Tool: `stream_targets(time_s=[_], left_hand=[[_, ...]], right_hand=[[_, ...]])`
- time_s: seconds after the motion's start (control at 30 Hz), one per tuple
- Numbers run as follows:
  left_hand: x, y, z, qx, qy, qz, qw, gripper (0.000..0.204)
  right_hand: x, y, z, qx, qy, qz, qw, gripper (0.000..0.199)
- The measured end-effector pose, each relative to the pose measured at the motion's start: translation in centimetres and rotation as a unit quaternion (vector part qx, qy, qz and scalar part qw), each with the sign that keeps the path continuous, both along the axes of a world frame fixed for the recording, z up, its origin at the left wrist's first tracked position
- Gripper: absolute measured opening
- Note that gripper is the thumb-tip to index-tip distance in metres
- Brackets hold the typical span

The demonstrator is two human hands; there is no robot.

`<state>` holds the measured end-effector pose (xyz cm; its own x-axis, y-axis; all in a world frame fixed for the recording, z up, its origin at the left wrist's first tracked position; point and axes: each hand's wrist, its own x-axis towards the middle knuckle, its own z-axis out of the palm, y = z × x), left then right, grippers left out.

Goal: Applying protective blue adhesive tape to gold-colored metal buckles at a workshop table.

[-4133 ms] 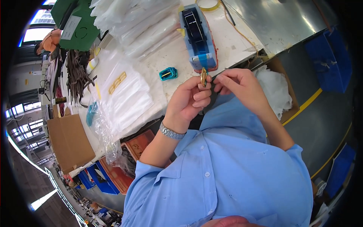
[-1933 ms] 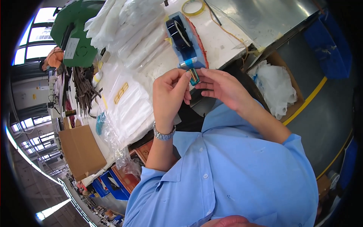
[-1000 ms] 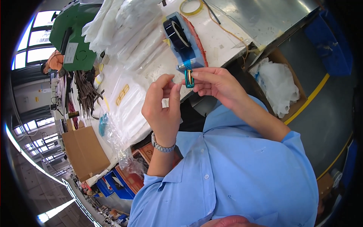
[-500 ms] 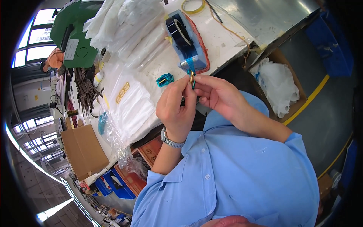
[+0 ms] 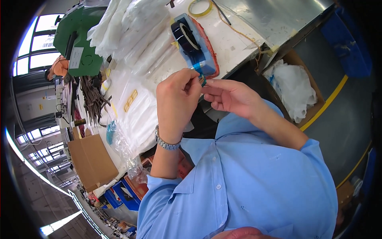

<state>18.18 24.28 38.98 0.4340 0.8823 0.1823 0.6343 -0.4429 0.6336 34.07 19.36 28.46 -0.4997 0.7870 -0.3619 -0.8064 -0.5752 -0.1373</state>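
Both hands meet just above the bench edge, pinching one small teal part (image 5: 202,79) between them. The left hand (image 5: 177,99) closes thumb and forefinger on the part's near side, its wrist wearing a metal watch (image 5: 167,141); the right hand (image 5: 230,97) grips the far side with fingertips drawn together, the remaining fingers curled under. The part sits at the joint of the two pinches, mostly hidden, so its exact shape cannot be told. Just beyond the grip stands a blue tape dispenser (image 5: 195,42) with a dark roll, and to the left of the grip lie clear plastic bags (image 5: 135,115). The step in hand looks like wrapping or fitting the part by fingertip. The next move likely calls for a firm left pinch while the right fingers turn or press.
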Motion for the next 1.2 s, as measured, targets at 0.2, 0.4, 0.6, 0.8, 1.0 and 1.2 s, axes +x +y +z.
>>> stream_targets(time_s=[0.2, 0.4, 0.6, 0.8, 1.0, 1.2], left_hand=[[0.3, 0.4, 1.2, -0.027, 0.019, -0.013, 0.999, 0.005], [-0.1, 1.3, 1.1, -0.044, 0.007, -0.037, 0.998, 0.006], [-0.2, 1.0, 1.1, -0.045, 0.006, -0.029, 0.999, 0.006], [-1.1, 1.3, 1.3, -0.083, 0.016, -0.036, 0.996, 0.010], [-1.2, 1.4, 1.1, -0.130, -0.019, -0.020, 0.991, 0.012], [-1.0, -2.3, -1.5, -0.023, -0.154, 0.100, 0.983, 0.015]], right_hand=[[0.3, 1.5, -0.4, 0.122, -0.204, -0.046, 0.970, 0.023], [0.4, 1.7, -0.2, 0.119, -0.191, -0.037, 0.974, 0.025], [0.6, 1.9, -0.5, 0.129, -0.203, -0.033, 0.970, 0.029], [0.8, 2.2, -0.3, 0.150, -0.218, -0.031, 0.964, 0.029], [0.9, 2.5, -1.7, 0.140, -0.142, -0.021, 0.980, 0.025], [-0.1, 1.5, -1.1, 0.121, -0.044, -0.058, 0.990, 0.023]])
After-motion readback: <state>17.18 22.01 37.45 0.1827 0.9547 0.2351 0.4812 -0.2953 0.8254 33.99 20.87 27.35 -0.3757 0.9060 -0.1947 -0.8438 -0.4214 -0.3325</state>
